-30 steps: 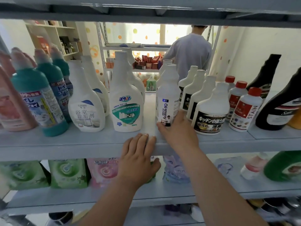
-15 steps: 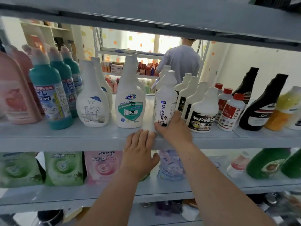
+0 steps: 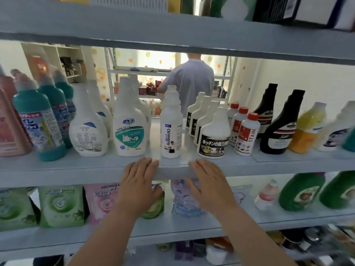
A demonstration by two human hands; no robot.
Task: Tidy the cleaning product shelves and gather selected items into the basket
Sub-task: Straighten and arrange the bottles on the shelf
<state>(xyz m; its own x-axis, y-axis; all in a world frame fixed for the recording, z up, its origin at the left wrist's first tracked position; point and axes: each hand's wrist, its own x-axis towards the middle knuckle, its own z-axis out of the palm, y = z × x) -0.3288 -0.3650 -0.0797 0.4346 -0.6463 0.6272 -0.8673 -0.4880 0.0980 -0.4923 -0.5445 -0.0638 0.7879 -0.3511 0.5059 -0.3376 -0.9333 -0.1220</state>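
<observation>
**Both hands flat at the shelf edge, Oil enemy bottle standing free**

The Oil enemy bottle [image 3: 171, 129], tall, white and capless, stands upright near the front of the middle shelf [image 3: 76, 169], with open gaps on both sides. No hand touches it. Just below it, the left hand [image 3: 141, 181] and the right hand [image 3: 209, 181] lie side by side and apart, palms down. The left fingers [image 3: 148, 164] and the right fingers [image 3: 199, 166] are straight and relaxed, gripping nothing, and their tips rest on the shelf's front edge.

To the left of the bottle stands a white spray bottle with a green label [image 3: 129, 127], with more of its kind behind it. Next comes a white bath cleaner bottle [image 3: 87, 131], then a row of teal bottles [image 3: 38, 120], and a pink bottle [image 3: 9, 127] at the far left. To the right, a row of white bottles with black labels [image 3: 214, 137] runs back into the shelf. Beside them stand red-capped STAIN bottles [image 3: 247, 135], then two black bottles [image 3: 281, 125] and a yellow bottle [image 3: 307, 127].

On the lower shelf [image 3: 288, 217], partly behind the hands, stand green pouches [image 3: 61, 204], a pink pouch [image 3: 101, 202] and a pale purple pouch [image 3: 184, 200]. Farther right are a small clear bottle [image 3: 267, 194] and green bottles [image 3: 301, 191], all blurred. An upper shelf [image 3: 172, 31] crosses the top of the view. Through the shelving, a person in a grey shirt [image 3: 190, 81] stands with their back turned at another rack
</observation>
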